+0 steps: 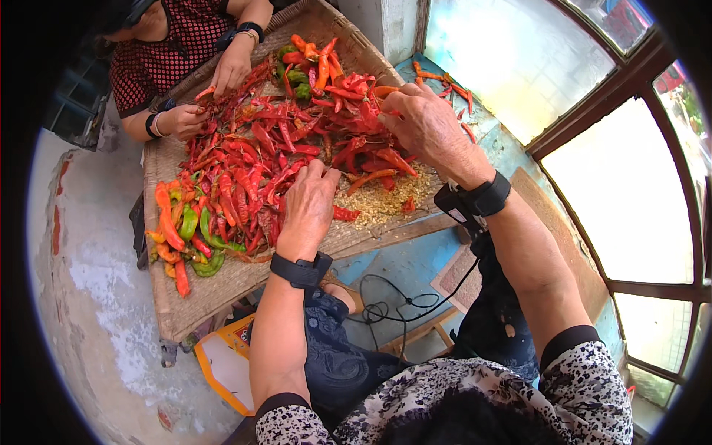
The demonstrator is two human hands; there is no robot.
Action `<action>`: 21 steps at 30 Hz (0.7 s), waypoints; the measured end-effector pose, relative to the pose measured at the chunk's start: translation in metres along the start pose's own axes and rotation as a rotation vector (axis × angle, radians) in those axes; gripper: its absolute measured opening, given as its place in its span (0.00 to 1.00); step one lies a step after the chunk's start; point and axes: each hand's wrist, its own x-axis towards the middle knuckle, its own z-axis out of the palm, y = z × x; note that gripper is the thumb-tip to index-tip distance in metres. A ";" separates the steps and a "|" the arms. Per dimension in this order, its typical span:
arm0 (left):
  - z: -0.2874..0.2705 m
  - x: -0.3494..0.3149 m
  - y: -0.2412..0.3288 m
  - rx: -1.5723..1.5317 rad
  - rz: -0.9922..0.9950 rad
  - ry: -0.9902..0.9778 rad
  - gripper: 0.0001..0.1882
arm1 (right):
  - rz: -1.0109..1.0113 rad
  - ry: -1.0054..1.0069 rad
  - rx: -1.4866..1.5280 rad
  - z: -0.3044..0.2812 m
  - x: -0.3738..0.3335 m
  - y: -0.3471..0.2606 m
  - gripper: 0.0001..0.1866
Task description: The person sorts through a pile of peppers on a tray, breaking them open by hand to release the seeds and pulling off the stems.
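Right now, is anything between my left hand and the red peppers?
Nothing visible: your left hand is at the red peppers, though exact contact is hidden. The other person's hands are farther off, toward the upper left.

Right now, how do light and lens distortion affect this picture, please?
Head view: window panes glare almost white; the window frame curves near the rim, and the corners go black; left hand, right hand and red peppers look well lit, without obvious blur.

Glossy chilies [256,137], rgh wvn tray [211,293]
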 end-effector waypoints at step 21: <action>-0.038 0.004 0.006 -1.439 -0.481 0.155 0.12 | 0.032 -0.287 0.627 0.017 -0.015 -0.050 0.09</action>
